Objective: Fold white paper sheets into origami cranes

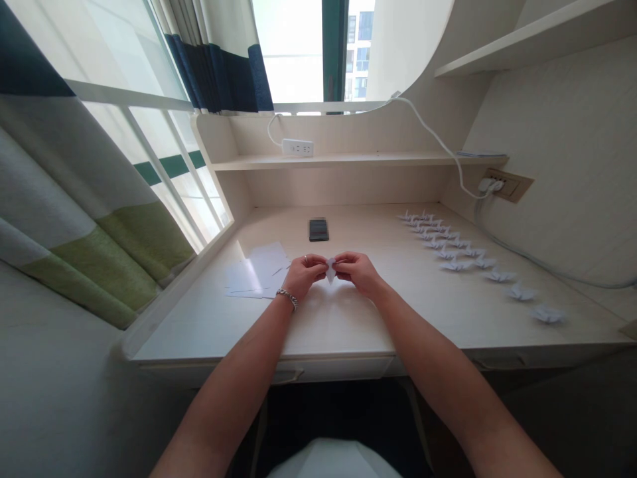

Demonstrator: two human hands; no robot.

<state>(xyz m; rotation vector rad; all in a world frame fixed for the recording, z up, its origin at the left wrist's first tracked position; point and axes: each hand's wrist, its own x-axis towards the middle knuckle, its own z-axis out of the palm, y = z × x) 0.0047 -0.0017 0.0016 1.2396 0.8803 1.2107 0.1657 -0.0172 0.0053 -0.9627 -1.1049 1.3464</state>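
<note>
Between my hands, just over the desk (348, 325), is a small folded piece of white paper (331, 272), its lower end narrowing to a point. My left hand (303, 273), with a chain bracelet on its wrist, pinches the paper's left side. On the other side, the fingers of my right hand (359, 271) are closed on its right edge. The fingertips cover parts of the folds. Left of my left hand lie loose white paper sheets (246, 273), overlapping one another.
Several folded paper cranes (456, 265) stand in rows along the desk's right side. A small dark flat object (318, 230) lies beyond my hands. A power strip (297, 147) rests on the back shelf, and a white cable (432, 133) runs down to the wall socket (512, 186).
</note>
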